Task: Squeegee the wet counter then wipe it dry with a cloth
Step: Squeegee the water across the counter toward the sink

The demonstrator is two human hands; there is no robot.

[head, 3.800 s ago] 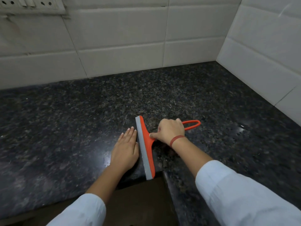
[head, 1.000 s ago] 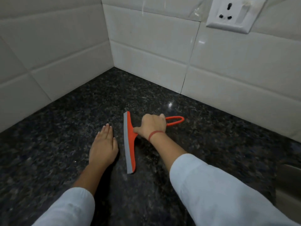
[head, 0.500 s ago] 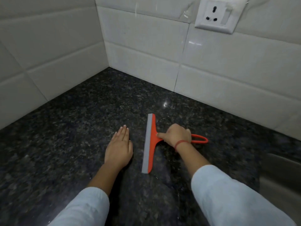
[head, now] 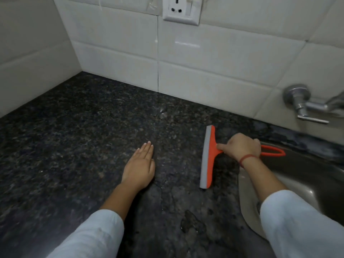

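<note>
An orange squeegee (head: 208, 159) with a grey blade stands on the dark speckled granite counter (head: 74, 138), blade edge down, close to the sink. My right hand (head: 241, 147) grips its handle, index finger pointing along the neck; the handle's loop sticks out over the sink. My left hand (head: 139, 166) lies flat on the counter, fingers together, well to the left of the blade. A patch of water (head: 193, 222) shines on the counter near the front. No cloth is in view.
A steel sink (head: 301, 183) is sunk into the counter at the right, with a metal tap (head: 305, 105) on the tiled wall above it. White tiled walls close the back and left. A wall socket (head: 181, 9) sits high on the back wall.
My right hand has drawn the squeegee to the right across the counter, up to the sink's edge. The view swung right, bringing sink and tap in. My left hand stayed flat.
</note>
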